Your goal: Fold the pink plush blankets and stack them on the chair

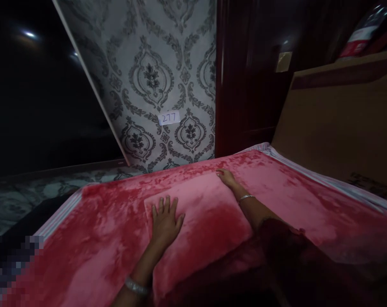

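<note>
A folded square of plush pink-and-red cloth [209,226] lies on a larger red plush blanket [100,230] with the same mottled look. My left hand [165,221] is pressed flat on the left part of the square, its fingers spread. At the square's far right corner rests my right hand [227,177], its fingers pointing left along the far edge and slightly apart. No object shows in either hand. A dark sleeve and shadow cover the near right part of the square.
Behind the blanket stands a patterned wallpaper wall [151,76] with a paper label reading 277 [169,117]. A dark screen [46,94] is at the left. To the right are a dark red door [244,85], a cardboard box [340,123] and a bottle [361,36].
</note>
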Available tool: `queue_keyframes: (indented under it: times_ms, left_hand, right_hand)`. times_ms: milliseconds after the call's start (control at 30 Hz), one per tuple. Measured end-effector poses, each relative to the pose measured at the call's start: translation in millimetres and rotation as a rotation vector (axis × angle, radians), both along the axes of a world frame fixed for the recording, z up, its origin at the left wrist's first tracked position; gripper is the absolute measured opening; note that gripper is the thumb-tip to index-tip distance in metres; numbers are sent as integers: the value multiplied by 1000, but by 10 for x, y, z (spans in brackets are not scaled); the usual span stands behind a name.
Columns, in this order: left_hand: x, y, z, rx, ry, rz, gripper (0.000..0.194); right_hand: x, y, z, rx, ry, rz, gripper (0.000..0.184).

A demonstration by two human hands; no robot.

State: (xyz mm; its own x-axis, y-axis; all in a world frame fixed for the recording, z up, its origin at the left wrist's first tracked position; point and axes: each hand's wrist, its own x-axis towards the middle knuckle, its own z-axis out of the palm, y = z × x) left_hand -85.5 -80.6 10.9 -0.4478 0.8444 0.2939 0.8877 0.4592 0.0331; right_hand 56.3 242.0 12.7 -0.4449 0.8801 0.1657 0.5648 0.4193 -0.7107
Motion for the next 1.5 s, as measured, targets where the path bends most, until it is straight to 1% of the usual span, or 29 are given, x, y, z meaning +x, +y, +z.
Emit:
queue_keyframes:
  times_ms: [100,167,200,267,333,367,433,500,600,667,767,933,1200,1367,1500]
  left_hand:
    - [14,-16,27,32,-70,-28,62]
    - [-40,-48,64,102,-155,-68,55]
    - [-94,-77,77,167,-201,-86,49]
    - [-255,-164,84,353,-285,-81,38]
    - [-461,-276,58,556,-381,26,34]
    - [-570,-331,36,628,-433,99,34]
    - [-774,-417,-19,691,-530,220,34]
    - [-938,-448,-67,677,-590,257,35]
    - [-1090,-398,-95,632,-637,218,32]
    - [-1143,-340,-86,602,-649,174,26]
    - [-1183,-280,-54,554,-638,127,16]
    - [-1206,-264,-13,500,-573,105,10]
    - [-1206,-162,-20,384,-520,203,9]
    - [-1202,-121,-33,358,-504,237,17]
    - [-1276,-191,-32,367,-484,244,27]
  right_hand:
    - [61,-89,128,21,-104,-2,46]
    - [88,-216,210,76,-177,12,50]
    - [102,-304,233,140,-216,42,51]
    - [135,-524,228,316,-270,164,52]
    - [177,-765,151,455,-289,315,52]
    - [201,-878,92,474,-296,373,52]
    - [246,-1061,-48,464,-337,428,54]
    - [284,-1175,-191,468,-379,435,54]
    - [324,-1243,-362,571,-364,404,54]
    - [337,-1256,-436,645,-334,376,54]
    - [340,-1263,-502,718,-305,353,52]
    - [327,-1256,-555,769,-284,321,52]
    - [332,-1251,-573,809,-259,317,51]
    - [337,-1225,-594,813,-247,328,52]
    - [350,-1202,-604,790,-239,344,52]
